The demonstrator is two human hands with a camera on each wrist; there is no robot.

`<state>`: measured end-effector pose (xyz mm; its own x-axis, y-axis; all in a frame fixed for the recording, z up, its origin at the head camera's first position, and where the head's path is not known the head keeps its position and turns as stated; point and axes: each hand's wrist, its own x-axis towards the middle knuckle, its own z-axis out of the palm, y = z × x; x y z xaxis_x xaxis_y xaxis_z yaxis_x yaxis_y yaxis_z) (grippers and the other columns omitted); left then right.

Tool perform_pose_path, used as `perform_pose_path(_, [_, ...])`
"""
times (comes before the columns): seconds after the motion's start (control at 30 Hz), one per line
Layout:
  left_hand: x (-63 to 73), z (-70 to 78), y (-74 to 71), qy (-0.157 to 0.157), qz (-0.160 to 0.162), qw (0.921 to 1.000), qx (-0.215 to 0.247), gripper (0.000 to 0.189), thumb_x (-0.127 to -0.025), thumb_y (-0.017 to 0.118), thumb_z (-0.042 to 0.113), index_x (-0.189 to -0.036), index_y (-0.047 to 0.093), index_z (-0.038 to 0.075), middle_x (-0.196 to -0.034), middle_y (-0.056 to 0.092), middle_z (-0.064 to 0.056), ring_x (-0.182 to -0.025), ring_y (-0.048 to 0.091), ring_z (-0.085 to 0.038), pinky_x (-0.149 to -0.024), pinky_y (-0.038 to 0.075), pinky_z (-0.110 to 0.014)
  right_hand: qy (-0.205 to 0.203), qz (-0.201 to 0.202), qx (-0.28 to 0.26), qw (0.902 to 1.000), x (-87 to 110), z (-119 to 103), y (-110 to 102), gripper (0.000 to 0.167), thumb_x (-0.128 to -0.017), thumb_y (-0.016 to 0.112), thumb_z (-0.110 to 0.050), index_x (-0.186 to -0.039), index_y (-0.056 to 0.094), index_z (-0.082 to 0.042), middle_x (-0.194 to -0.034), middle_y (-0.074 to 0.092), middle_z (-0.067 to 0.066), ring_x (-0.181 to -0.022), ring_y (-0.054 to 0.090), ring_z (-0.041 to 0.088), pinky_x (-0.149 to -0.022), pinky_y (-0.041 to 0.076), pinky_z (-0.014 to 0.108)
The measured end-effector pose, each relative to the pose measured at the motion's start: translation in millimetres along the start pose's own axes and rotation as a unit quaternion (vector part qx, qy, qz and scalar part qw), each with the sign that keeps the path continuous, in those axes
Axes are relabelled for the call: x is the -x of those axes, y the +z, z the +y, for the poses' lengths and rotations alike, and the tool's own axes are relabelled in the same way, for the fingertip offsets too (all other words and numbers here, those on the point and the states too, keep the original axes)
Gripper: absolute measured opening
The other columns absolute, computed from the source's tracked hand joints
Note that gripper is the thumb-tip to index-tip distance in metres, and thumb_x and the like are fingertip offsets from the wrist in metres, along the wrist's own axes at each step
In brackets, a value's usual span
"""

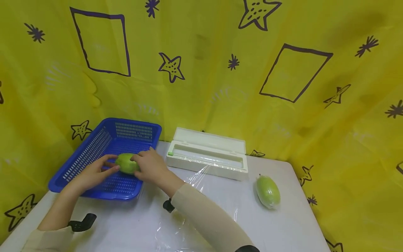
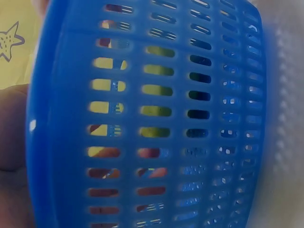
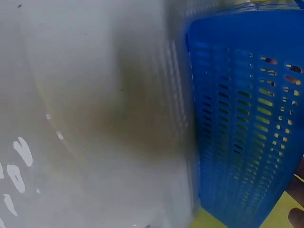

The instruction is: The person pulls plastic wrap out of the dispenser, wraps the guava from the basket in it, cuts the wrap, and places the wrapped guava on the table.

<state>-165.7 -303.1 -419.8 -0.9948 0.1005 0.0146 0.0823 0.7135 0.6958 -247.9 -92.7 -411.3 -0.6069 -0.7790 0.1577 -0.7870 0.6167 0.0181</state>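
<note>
A green oval fruit (image 1: 127, 163), its exact kind unclear, is between my two hands over the blue basket (image 1: 107, 120). My left hand (image 1: 94, 172) grips its left end, thumb and fingers spread around it. Curled over the right end are the fingers of my right hand (image 1: 152, 166). I cannot tell whether the fruit touches the basket floor. In the left wrist view, green shows through the slots of the basket wall (image 2: 71, 118), which hides most of that hand. The right wrist view mostly shows the basket's outer side (image 3: 237, 33).
Right of the basket stands a white cling film dispenser (image 1: 206, 168) with its lid (image 1: 209, 140) raised. Clear film (image 1: 176, 224) stretches from it across the white table (image 1: 302, 224). A second green fruit (image 1: 268, 191), shiny with film, lies farther right. A yellow patterned curtain (image 1: 201, 105) hangs behind.
</note>
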Motion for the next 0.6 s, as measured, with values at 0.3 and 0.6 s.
perform_pose_path(0.3, [-2.1, 2.0, 2.4, -0.039, -0.035, 0.9984, -0.02, 0.067, -0.106, 0.043, 0.041, -0.148, 0.028, -0.009, -0.135, 0.046, -0.043, -0.119, 0.049, -0.061, -0.086, 0.049, -0.067, 0.07, -0.103, -0.006, 0.9921, -18.3, -18.0, 4.9, 0.068, -0.082, 0.078, -0.042, -0.144, 0.049, -0.037, -0.141, 0.057, -0.007, -0.132, 0.052, 0.018, -0.121, 0.021, 0.053])
perform_pose_path(0.6, [-5.2, 1.0, 3.4, -0.042, -0.054, 0.9971, -0.031, 0.067, -0.109, 0.031, 0.041, -0.145, 0.027, -0.016, -0.142, 0.036, -0.045, -0.127, 0.036, -0.065, -0.094, 0.039, -0.074, 0.035, -0.092, 0.014, 0.9951, -18.8, -24.1, 1.3, 0.06, -0.085, 0.077, -0.034, -0.14, 0.052, -0.036, -0.129, 0.064, -0.01, -0.125, 0.056, 0.008, -0.121, 0.026, 0.045])
